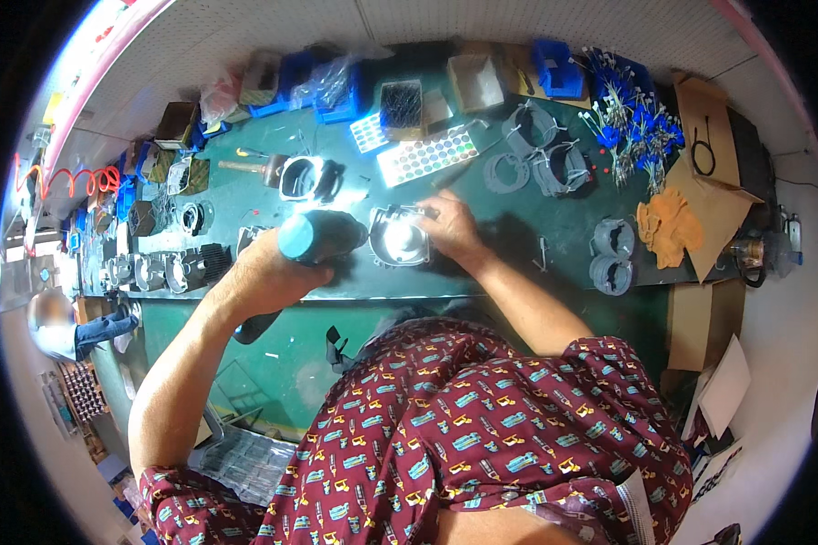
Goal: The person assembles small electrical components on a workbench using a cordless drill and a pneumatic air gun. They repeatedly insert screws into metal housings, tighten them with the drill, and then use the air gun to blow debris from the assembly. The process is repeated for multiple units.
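Observation:
My left hand (277, 272) is wrapped round the grip of a teal and black cordless drill (316, 236). The drill lies level over the bench, its front end close to a round metal housing (398, 238) that shines brightly under the light. Whether its bit touches the housing I cannot tell. At the housing's right rim is my right hand (454, 227), its thumb and fingers closed on the edge. Behind the drill stands another round housing (302, 178), beside a tool with a wooden handle (244, 167).
Several grey ring-shaped parts (559, 168) stand right of centre. An orange glove (669, 229) and a bundle of blue and white wires (632, 123) lie farther right. Sticker sheets (427, 156) and blue bins (557, 68) are at the back. More housings (184, 271) line the left front edge.

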### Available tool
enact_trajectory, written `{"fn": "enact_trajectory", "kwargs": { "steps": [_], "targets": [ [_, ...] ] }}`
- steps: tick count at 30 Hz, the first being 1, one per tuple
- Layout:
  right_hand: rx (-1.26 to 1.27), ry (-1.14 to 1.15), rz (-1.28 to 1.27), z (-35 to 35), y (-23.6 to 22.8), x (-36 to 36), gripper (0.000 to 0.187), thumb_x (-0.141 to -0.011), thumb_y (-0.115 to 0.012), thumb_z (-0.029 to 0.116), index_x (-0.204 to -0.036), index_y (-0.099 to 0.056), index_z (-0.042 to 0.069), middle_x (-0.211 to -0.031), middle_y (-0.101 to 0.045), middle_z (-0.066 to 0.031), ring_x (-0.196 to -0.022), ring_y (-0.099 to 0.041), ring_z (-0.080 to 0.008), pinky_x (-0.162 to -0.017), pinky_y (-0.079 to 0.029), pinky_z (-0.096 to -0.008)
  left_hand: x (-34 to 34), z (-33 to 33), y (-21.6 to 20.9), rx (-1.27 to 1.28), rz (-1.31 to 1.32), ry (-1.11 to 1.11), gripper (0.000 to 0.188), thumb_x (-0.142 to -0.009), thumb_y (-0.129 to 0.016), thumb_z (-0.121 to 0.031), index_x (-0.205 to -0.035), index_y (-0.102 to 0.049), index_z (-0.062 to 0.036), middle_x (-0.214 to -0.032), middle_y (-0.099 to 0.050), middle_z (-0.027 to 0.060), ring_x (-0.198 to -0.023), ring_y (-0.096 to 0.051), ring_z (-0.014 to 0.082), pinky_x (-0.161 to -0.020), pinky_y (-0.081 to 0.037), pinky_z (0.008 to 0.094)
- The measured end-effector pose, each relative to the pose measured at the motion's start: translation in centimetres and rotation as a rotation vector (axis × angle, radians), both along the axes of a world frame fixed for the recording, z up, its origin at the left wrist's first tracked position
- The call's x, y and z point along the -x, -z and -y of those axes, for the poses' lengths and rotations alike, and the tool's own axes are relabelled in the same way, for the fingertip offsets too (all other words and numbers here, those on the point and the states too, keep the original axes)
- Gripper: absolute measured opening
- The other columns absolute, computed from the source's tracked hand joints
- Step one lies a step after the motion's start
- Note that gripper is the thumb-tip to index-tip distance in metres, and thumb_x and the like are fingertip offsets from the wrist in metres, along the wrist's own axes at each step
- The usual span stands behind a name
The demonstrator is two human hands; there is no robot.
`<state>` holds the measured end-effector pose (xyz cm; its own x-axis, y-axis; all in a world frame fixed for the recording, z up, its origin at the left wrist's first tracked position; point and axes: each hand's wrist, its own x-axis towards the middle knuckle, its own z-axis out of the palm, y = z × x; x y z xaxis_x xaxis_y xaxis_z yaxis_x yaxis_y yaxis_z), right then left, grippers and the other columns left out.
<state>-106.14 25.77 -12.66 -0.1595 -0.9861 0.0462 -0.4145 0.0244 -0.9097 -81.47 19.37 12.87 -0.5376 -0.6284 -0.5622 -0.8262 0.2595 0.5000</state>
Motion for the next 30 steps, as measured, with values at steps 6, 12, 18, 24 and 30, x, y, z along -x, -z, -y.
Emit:
{"fn": "enact_trajectory", "kwargs": {
  "steps": [6, 12, 18, 24, 30],
  "targets": [
    [-0.079, 0.02, -0.16, 0.2, -0.4, 0.2, 0.024, -0.079, -0.074, 0.025, -0.096, -0.076, 0.008, -0.101, -0.07, -0.0195, -0.092, -0.067, -0.0361, -0.082, -0.053, -0.0409, -0.9, -1.4, -1.3, 0.056, -0.116, -0.098, 0.042, -0.082, -0.074, -0.016, -0.122, -0.066, -0.0099, -0.103, -0.073, 0.0156, -0.094, -0.07, 0.0277, -0.084, -0.054, 0.039],
    [-0.399, 0.241, 0.856, -0.6, -1.1, 3.1, 0.024, -0.095, -0.056, 0.005, -0.116, -0.065, -0.001, -0.103, -0.07, -0.0105, -0.095, -0.068, -0.0196, -0.083, -0.056, -0.0319, -3.8, -5.6, 0.7, 0.008, -0.514, -0.331, 0.04, -0.087, -0.074, -0.004, -0.126, -0.064, -0.0029, -0.113, -0.071, 0.0053, -0.101, -0.063, 0.0138, -0.09, -0.052, 0.033],
    [-0.378, 0.18, 1.268, -3.9, -2.8, 4.0, 0.02, -0.096, -0.052, -0.003, -0.114, -0.06, -0.006, -0.11, -0.067, -0.0193, -0.106, -0.068, -0.0292, -0.094, -0.058, -0.0406, -5.2, -11.0, 5.8, -0.084, -0.488, -0.535, 0.031, -0.088, -0.078, -0.018, -0.115, -0.068, -0.0067, -0.099, -0.068, 0.0021, -0.089, -0.061, 0.0137, -0.08, -0.052, 0.0319],
    [-0.4, 0.14, 1.294, -4.3, -3.8, 4.1, 0.02, -0.101, -0.052, 0.008, -0.116, -0.061, -0.003, -0.109, -0.069, -0.0196, -0.101, -0.07, -0.0295, -0.091, -0.059, -0.0391, -5.0, -12.1, 7.5, -0.161, -0.566, -0.595, 0.031, -0.09, -0.077, -0.018, -0.117, -0.067, -0.0066, -0.1, -0.068, 0.0031, -0.089, -0.061, 0.0142, -0.081, -0.052, 0.0321],
    [-0.396, 0.043, 1.345, -4.2, -4.6, 4.4, 0.022, -0.102, -0.051, 0.01, -0.118, -0.06, -0.003, -0.108, -0.069, -0.0191, -0.1, -0.07, -0.0282, -0.091, -0.058, -0.0386, -4.8, -12.2, 7.2, -0.16, -0.596, -0.596, 0.034, -0.09, -0.077, -0.018, -0.12, -0.066, -0.007, -0.103, -0.068, 0.0037, -0.092, -0.061, 0.0152, -0.083, -0.051, 0.0324]
  ]
}}
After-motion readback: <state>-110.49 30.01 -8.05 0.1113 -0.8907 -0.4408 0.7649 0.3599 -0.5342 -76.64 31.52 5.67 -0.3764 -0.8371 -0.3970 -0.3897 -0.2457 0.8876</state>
